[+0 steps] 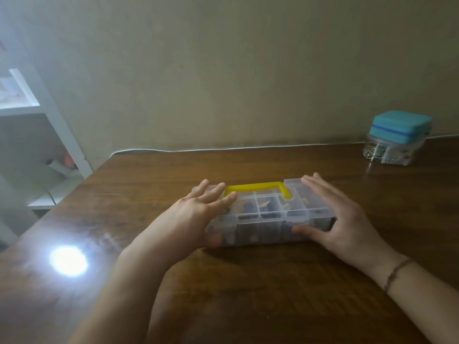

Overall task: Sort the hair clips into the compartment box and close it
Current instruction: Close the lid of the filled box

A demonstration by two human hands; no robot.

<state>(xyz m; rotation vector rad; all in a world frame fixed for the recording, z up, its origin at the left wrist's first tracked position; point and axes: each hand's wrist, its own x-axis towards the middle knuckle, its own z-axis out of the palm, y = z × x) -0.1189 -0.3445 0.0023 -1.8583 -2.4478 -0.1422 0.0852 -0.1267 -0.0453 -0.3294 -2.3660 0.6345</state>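
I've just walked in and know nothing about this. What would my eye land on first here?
Probably the clear plastic compartment box with a yellow handle at the middle of the brown wooden table, with a left hand and right hand spread flat over its two ends. Next, the bright white light glare on the table's left side, and a turquoise case atop a clear container at far right.

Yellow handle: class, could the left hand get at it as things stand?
Probably yes: the left hand rests on the compartment box, fingers straight, right beside the yellow handle, and nothing lies between them.
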